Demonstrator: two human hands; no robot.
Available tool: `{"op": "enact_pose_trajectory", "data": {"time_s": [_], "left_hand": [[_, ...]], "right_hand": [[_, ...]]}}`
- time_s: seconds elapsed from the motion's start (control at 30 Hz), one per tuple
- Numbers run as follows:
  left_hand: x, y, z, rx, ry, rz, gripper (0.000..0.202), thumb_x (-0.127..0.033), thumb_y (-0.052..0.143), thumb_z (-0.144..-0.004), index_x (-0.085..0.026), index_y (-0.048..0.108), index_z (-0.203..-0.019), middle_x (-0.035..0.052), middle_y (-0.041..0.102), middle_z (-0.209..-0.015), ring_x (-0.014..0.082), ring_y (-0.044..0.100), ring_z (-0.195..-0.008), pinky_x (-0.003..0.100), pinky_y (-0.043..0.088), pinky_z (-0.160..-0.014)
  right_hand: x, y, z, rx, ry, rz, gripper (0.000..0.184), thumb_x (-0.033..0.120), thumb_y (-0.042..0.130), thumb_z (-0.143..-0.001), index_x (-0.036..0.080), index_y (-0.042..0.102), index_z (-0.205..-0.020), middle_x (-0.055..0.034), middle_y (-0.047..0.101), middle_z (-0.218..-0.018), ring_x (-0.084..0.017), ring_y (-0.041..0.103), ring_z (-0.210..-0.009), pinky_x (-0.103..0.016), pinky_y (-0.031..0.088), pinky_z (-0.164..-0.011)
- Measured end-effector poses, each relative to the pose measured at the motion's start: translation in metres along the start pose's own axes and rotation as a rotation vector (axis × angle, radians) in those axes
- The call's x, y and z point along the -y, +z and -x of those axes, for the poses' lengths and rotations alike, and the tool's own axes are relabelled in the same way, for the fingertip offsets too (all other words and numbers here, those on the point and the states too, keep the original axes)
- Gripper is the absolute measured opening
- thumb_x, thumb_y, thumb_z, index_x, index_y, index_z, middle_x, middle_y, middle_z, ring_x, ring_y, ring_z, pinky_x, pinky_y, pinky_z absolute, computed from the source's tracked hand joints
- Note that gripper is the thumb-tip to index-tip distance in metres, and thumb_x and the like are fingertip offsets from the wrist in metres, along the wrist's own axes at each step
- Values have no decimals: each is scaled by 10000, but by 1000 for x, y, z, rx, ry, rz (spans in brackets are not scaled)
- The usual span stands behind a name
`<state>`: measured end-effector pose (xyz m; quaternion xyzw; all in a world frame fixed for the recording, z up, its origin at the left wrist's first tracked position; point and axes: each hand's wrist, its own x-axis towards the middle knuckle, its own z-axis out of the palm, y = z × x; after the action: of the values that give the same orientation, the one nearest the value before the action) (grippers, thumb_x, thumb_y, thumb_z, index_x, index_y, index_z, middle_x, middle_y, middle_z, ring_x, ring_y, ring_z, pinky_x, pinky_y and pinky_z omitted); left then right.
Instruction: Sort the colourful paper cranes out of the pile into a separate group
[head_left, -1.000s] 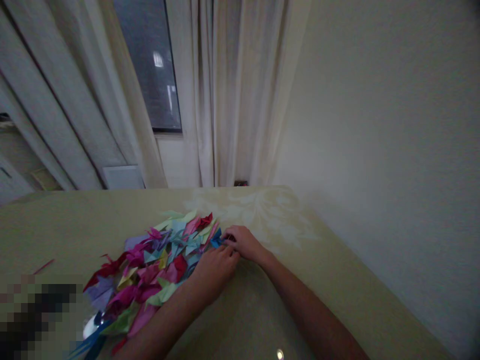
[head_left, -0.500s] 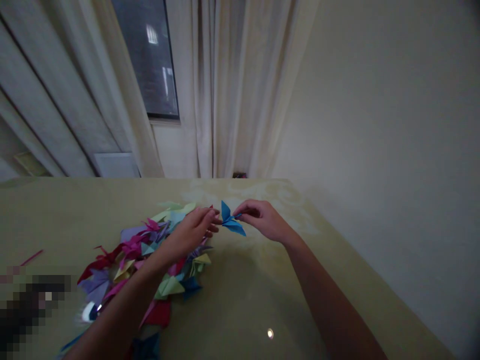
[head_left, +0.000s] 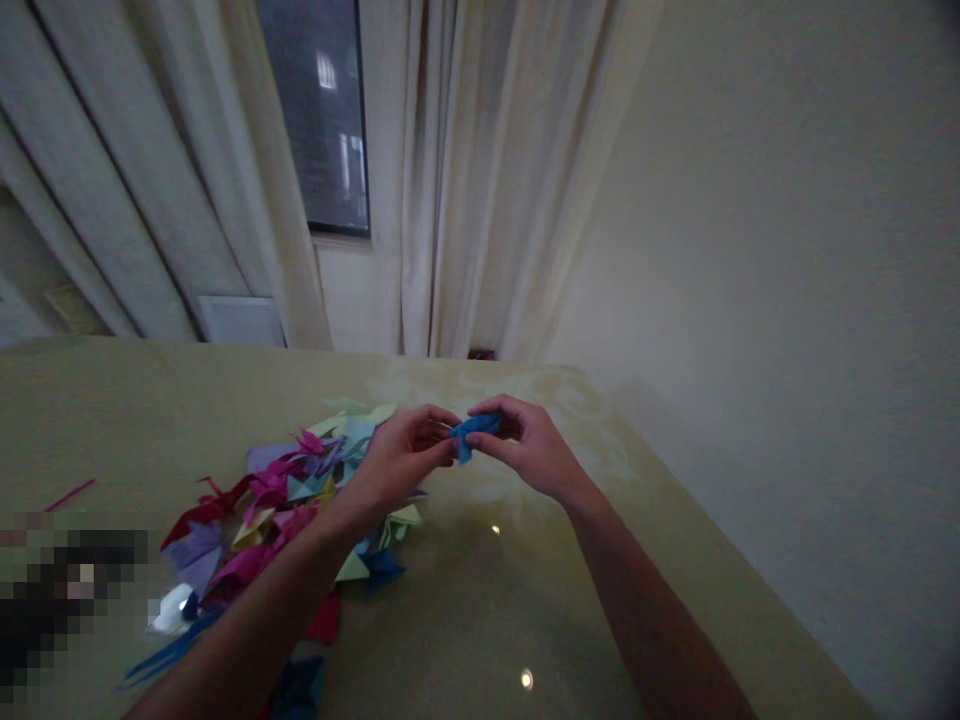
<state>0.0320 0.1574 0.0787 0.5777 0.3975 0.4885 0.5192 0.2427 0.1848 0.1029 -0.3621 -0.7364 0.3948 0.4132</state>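
Between my two hands is a blue origami crane point(head_left: 475, 428), held above the table just right of a pile of folded paper. My left hand point(head_left: 409, 446) pinches its left end with thumb and fingers. On the other side, my right hand point(head_left: 526, 440) grips its right part, thumb below and fingers above. The crane looks bunched together, and my fingers hide some of it. Beneath and left of my left forearm lies the heap of colourful paper cranes point(head_left: 281, 484), in pink, red, purple, yellow, green and blue.
A pale patterned tabletop point(head_left: 465, 580) runs to cream curtains point(head_left: 480, 200) and a wall point(head_left: 787, 300) on the right. A thin pink stick point(head_left: 70, 494) lies at the left, near a blurred-out dark patch. A shiny whitish object point(head_left: 174, 608) sits by the heap's lower left.
My left hand has closed onto the blue crane, and my right hand has shifted its grip further around it. The crane's spread wings now look gathered together. The view has shifted slightly.
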Motion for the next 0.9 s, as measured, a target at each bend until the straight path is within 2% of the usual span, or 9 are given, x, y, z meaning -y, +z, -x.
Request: {"op": "enact_pose_trajectory", "data": {"time_s": [0.1, 0.17, 0.27, 0.33, 0.4, 0.5, 0.6, 0.77, 0.9], "left_hand": [[4, -10, -1, 35, 62, -217, 381, -422, 757, -857, -192, 660, -1146, 82, 796, -979, 221, 739, -886, 329, 558, -782], [2, -23, 0, 88, 56, -483, 298, -357, 686, -882, -196, 682, -1132, 87, 794, -1019, 232, 734, -914, 341, 547, -805], [-4, -39, 8, 324, -54, -906, 197, -313, 695, -857, -209, 758, -1011, 76, 788, -1036, 258, 722, -969, 357, 522, -858], [-6, -43, 13, 471, -141, -1073, 258, -298, 767, -801, -233, 788, -1050, 66, 782, -1074, 275, 711, -1029, 352, 509, -884], [-4, -42, 17, 544, -190, -1161, 374, -231, 809, -738, -253, 792, -1111, 64, 770, -1126, 279, 700, -1070, 340, 503, -892], [3, -34, 17, 562, -192, -1196, 330, -172, 777, -737, -244, 802, -1058, 77, 765, -1132, 278, 696, -1069, 331, 496, -881], [4, -32, 13, 509, -132, -1109, 208, -242, 731, -797, -222, 787, -997, 80, 770, -1040, 269, 698, -987, 324, 488, -825], [-11, -34, 10, 424, -29, -901, 227, -363, 618, -898, -200, 739, -1001, 70, 749, -959, 244, 691, -879, 311, 477, -764], [-21, -29, 11, 412, 11, -822, 261, -332, 558, -924, -189, 734, -1053, 62, 743, -923, 218, 679, -829, 290, 472, -736]], "right_hand": [[-2, -3, 0, 4, -41, 124, 172, 352, 764, -913, 195, 755, -982, -33, 767, -854, -190, 716, -767, -309, 561, -732], [-9, -12, -1, 9, -45, 251, 115, 294, 726, -934, 206, 763, -996, -32, 779, -883, -189, 714, -776, -305, 549, -741], [-29, -31, -6, 17, 26, 528, 108, 198, 682, -938, 221, 776, -985, -35, 798, -953, -196, 723, -842, -303, 528, -786], [-46, -43, -8, 6, 114, 683, 125, 157, 690, -914, 223, 784, -964, -38, 802, -959, -204, 726, -875, -302, 514, -805], [-63, -50, -10, -8, 187, 754, 131, 145, 719, -887, 220, 788, -970, -46, 802, -943, -216, 728, -879, -308, 507, -811], [-81, -52, -10, -17, 230, 766, 160, 143, 754, -870, 209, 784, -1014, -59, 801, -952, -228, 729, -898, -316, 504, -818], [-88, -50, -9, -17, 252, 768, 215, 143, 763, -877, 207, 769, -1082, -65, 801, -993, -226, 733, -937, -308, 505, -824], [-94, -47, -9, -18, 259, 748, 281, 127, 736, -909, 219, 725, -1174, -44, 795, -1009, -190, 736, -908, -286, 518, -813], [-95, -46, -9, -39, 255, 751, 273, 127, 718, -936, 203, 707, -1198, -73, 780, -1106, -189, 735, -949, -284, 517, -838]]}}
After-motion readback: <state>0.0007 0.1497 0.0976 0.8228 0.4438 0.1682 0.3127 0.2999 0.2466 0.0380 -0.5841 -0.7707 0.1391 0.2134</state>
